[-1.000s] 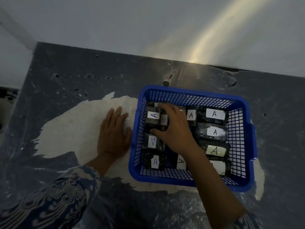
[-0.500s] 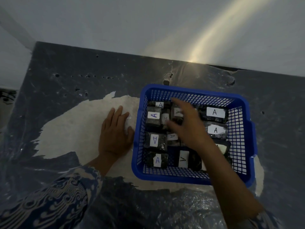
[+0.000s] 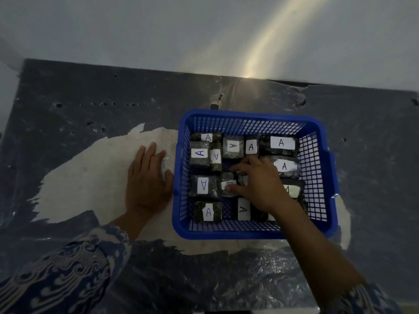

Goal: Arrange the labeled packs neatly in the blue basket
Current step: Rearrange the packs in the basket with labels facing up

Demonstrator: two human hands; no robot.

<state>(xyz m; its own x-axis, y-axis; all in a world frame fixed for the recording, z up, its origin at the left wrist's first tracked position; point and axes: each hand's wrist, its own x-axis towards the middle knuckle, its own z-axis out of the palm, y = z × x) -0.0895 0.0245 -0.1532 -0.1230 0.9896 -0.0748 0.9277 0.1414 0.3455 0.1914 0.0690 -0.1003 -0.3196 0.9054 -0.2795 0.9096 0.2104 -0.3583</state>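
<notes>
The blue basket (image 3: 249, 233) stands on the table, right of centre. Several dark packs with white "A" labels lie flat inside it, among them one at the back right (image 3: 281, 143), one at the left (image 3: 199, 155) and one at the front left (image 3: 208, 211). My right hand (image 3: 258, 182) reaches into the middle of the basket. Its thumb rests on a small pack (image 3: 226, 184) and its fingers curl over a pack that is mostly hidden under the palm. My left hand (image 3: 147, 177) lies flat on the table, fingers apart, against the basket's left wall.
The table (image 3: 90, 109) is dark with a worn pale patch (image 3: 90, 177) under my left hand and the basket. A plain wall (image 3: 158, 30) rises right behind the table's far edge. My patterned sleeves show at the bottom.
My right hand has moved from the back row of packs toward me, to the packs in the basket's middle. The left hand has stayed put.
</notes>
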